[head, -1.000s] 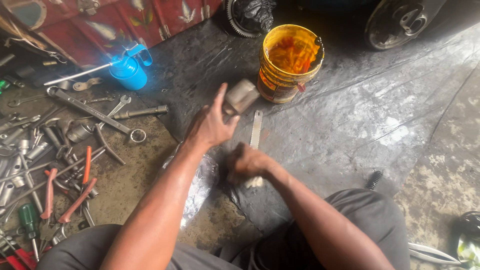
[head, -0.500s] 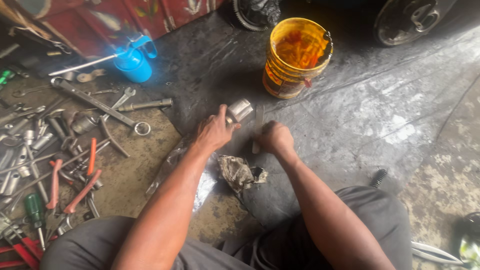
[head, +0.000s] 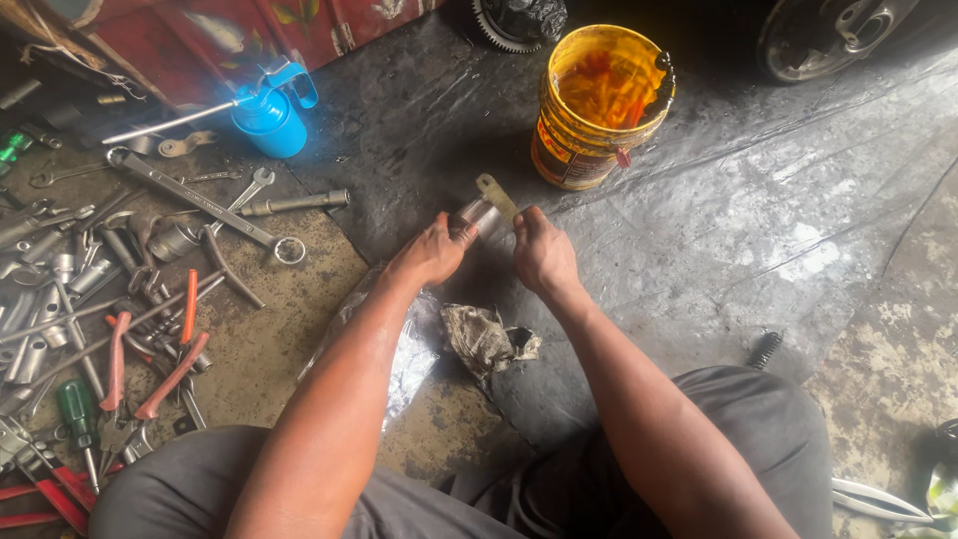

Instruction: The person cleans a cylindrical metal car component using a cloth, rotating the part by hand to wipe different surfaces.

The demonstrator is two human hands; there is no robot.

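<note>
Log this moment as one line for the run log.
left hand: holds metal cylinder | right hand: holds flat blade against it | rag: on floor

I saw one labelled container: a round yellow bucket (head: 602, 105) standing on the dark floor sheet (head: 758, 230) at the top centre, with a dark red and orange label band around its lower wall and orange liquid inside. A crumpled clear plastic wrapper (head: 409, 349) lay on the ground near my knees. I saw no signs or screens.
</note>
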